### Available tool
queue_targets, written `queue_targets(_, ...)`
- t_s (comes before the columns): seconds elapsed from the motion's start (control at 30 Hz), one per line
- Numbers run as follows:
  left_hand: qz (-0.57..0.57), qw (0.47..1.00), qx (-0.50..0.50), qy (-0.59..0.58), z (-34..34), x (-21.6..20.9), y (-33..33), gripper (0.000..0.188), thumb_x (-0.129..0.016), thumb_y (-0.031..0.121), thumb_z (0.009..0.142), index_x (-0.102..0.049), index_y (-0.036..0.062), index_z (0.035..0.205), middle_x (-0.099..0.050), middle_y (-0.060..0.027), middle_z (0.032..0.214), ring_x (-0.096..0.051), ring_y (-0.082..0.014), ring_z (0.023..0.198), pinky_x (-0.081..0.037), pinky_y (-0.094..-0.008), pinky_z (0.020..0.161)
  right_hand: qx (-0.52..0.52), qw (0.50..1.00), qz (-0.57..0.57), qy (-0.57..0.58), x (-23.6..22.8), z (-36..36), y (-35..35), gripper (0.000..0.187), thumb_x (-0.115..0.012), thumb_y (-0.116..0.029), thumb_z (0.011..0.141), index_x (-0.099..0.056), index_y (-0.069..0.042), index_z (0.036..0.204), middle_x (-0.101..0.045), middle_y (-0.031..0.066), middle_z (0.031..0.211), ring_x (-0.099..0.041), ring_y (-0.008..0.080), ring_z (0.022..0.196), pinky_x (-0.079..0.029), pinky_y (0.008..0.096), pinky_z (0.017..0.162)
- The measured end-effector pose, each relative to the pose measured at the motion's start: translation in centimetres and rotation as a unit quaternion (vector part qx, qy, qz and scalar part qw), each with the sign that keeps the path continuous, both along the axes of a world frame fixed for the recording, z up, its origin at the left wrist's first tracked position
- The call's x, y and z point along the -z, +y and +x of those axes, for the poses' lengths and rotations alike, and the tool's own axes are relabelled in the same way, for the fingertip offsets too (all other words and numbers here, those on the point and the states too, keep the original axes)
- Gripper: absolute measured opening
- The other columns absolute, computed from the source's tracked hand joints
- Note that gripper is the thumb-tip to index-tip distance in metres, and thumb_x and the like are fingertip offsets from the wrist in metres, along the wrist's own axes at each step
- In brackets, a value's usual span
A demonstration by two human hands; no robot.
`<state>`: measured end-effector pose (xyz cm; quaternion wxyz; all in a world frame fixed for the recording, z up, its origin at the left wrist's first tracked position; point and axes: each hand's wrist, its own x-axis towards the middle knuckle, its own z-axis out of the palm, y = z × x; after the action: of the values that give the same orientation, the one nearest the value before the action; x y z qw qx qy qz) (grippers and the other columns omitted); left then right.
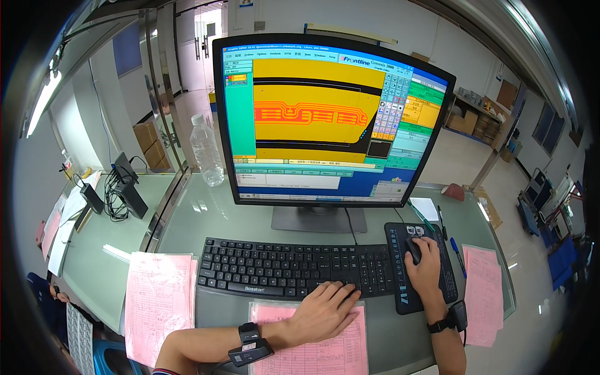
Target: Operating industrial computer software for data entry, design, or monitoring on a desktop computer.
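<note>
My right hand (425,267) rests over a black computer mouse (413,250), fingers curved round it. Beneath the mouse lies a dark mouse pad (406,299) with printed figures. My left hand (326,310) lies palm down, fingers stretched onto the lower right keys of a black keyboard (262,262), holding nothing. Under my left wrist is a pink printed form (312,350) in a clear sleeve. A large monitor (334,200) stands behind the keyboard, its screen showing a yellow drawing with orange-red traces. Both wrists carry black straps with small devices.
A clear plastic bottle (206,153) stands left of the monitor. Pink sheets (161,306) lie left, more pink sheets (481,294) right. A blue pen (458,257) lies beside the mouse pad. Black adapters (130,199) with cables sit on the left table. Another person's hand (60,295) shows far left.
</note>
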<state>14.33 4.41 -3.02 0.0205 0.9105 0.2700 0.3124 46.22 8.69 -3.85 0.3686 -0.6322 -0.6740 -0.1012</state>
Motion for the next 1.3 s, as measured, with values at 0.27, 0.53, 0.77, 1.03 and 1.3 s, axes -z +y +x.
queue_targets(0.27,0.001,1.000,-0.001,0.000,0.07,-0.09,0.00,0.047,-0.067,0.036,0.103,-0.068,-0.0004,0.134,-0.066,-0.0164,0.131,-0.061,-0.0319,0.117,-0.049,-0.0437,0.105,0.002,1.000,0.007,-0.002,-0.12,0.03,0.03,0.038,-0.074,-0.008,0.087,-0.068,0.002,0.122,-0.062,0.0227,0.126,-0.062,0.0437,0.118,-0.050,0.0482,0.105)
queue_targets(0.53,0.003,1.000,0.003,-0.012,0.09,0.12,0.18,0.045,-0.067,0.036,0.103,-0.069,0.0003,0.131,-0.065,-0.0161,0.131,-0.061,-0.0314,0.117,-0.049,-0.0433,0.104,-0.004,1.000,-0.007,0.003,0.15,0.12,0.15,0.039,-0.076,-0.010,0.086,-0.069,-0.001,0.124,-0.062,0.0206,0.128,-0.061,0.0416,0.119,-0.050,0.0474,0.104)
queue_targets(0.77,0.001,1.000,0.002,-0.013,0.06,0.08,-0.03,0.043,-0.068,0.034,0.103,-0.069,0.0004,0.129,-0.066,-0.0156,0.129,-0.061,-0.0305,0.115,-0.049,-0.0425,0.102,-0.011,1.000,-0.006,0.000,-0.06,-0.12,0.00,0.039,-0.076,-0.009,0.086,-0.069,-0.001,0.123,-0.062,0.0207,0.128,-0.061,0.0416,0.119,-0.051,0.0475,0.104)
queue_targets(1.03,-0.001,1.000,0.005,-0.017,0.01,0.08,0.02,0.042,-0.068,0.033,0.103,-0.070,-0.0002,0.128,-0.066,-0.0159,0.129,-0.061,-0.0306,0.114,-0.049,-0.0424,0.102,-0.008,1.000,-0.003,-0.006,-0.15,-0.21,-0.01,0.039,-0.076,-0.008,0.085,-0.069,-0.001,0.123,-0.062,0.0204,0.127,-0.061,0.0415,0.119,-0.051,0.0471,0.104)
queue_targets(1.3,0.000,1.000,0.005,-0.017,0.03,0.10,0.06,0.042,-0.067,0.033,0.103,-0.069,-0.0006,0.128,-0.066,-0.0162,0.130,-0.061,-0.0308,0.114,-0.049,-0.0424,0.101,-0.009,1.000,-0.005,-0.001,-0.15,-0.20,0.01,0.039,-0.076,-0.008,0.085,-0.069,-0.001,0.123,-0.062,0.0202,0.128,-0.061,0.0416,0.119,-0.051,0.0472,0.104)
